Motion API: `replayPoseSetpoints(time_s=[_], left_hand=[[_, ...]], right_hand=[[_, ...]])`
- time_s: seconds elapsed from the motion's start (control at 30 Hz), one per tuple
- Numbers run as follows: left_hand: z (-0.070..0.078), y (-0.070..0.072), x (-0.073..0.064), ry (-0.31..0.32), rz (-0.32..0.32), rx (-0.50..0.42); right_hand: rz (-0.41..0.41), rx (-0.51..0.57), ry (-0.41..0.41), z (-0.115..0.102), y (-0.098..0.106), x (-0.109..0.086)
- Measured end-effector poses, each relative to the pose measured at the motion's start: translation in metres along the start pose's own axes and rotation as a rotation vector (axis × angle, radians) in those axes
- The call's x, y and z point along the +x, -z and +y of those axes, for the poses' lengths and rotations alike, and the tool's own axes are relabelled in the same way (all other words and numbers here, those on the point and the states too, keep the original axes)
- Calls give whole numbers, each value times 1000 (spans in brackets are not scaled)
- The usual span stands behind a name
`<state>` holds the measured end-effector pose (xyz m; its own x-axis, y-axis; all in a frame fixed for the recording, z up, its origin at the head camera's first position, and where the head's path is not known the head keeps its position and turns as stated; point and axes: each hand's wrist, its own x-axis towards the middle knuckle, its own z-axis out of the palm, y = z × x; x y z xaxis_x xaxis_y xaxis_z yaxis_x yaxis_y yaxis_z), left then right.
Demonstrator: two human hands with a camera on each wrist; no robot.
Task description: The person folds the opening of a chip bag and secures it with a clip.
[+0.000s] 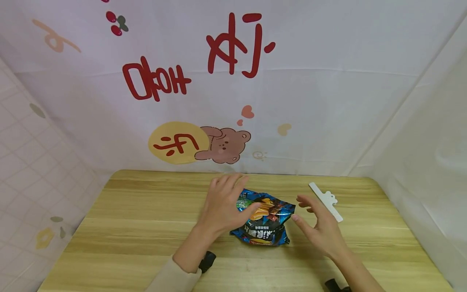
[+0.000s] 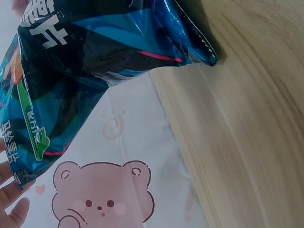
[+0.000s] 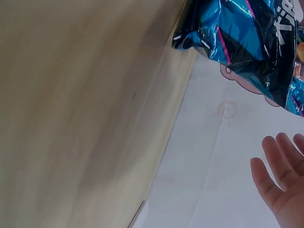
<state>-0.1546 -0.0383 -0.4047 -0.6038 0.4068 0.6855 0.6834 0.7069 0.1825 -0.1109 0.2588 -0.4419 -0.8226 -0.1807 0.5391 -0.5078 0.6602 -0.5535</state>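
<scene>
A blue and black bag of potato chips is on the wooden table, its printing upside down from the head view. Around its left side is my left hand, with long, extended fingers and the thumb over the bag's front. The left wrist view shows those fingers by a corner of the chip bag. My right hand is just right of the bag, fingers loosely bent and holding nothing. A gap separates it from the bag in the right wrist view. Behind it lies a white clip.
The wooden table ends against a white cloth backdrop printed with red characters and a bear. Similar cloth hangs at the left and right sides. Black straps are at both wrists.
</scene>
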Motion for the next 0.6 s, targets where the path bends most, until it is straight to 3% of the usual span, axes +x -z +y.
replayPoseSetpoints(time_s=[0.23,0.6], left_hand=[[3,-2,3,-6,-10,-34],[9,-6,7,5,-47,-49]], right_hand=[[19,61,17,-4,-5,2],[-3,100,-68,-11,-15,1]])
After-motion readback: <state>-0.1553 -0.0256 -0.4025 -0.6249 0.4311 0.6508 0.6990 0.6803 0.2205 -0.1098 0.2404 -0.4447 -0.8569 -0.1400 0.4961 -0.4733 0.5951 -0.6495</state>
